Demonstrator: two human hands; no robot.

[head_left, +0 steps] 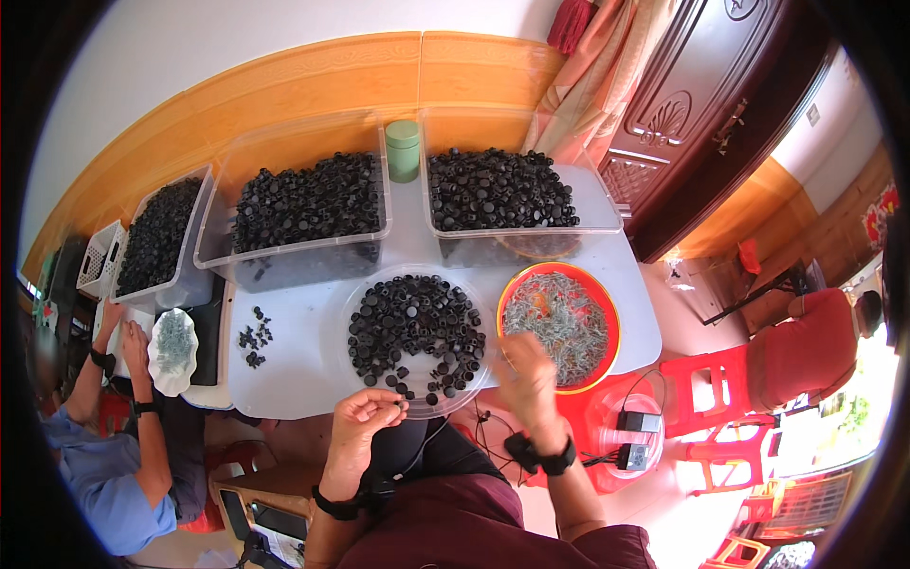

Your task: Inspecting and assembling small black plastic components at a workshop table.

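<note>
My left hand [368, 417] is at the near edge of a round clear tray [346, 327]. Its thumb and fingers are pinched on a small black piece, seemingly one of the black caps [412, 311] heaped in that tray. Between the tray and a red basin [614, 332] with a yellow rim is my right hand [529, 375], blurred, its fingers too smeared to read. Thin, pale grey-clear pieces [559, 318] fill the basin. A small group of black parts [254, 337] lies on the white table to the left of the tray.
Large clear bins [308, 242] of black caps line the table's back, with a green canister [403, 152] between two. At left, a co-worker in blue [114, 474] sits by a white scalloped dish [173, 353]. Red stools [706, 394] and another person [806, 346] are at right.
</note>
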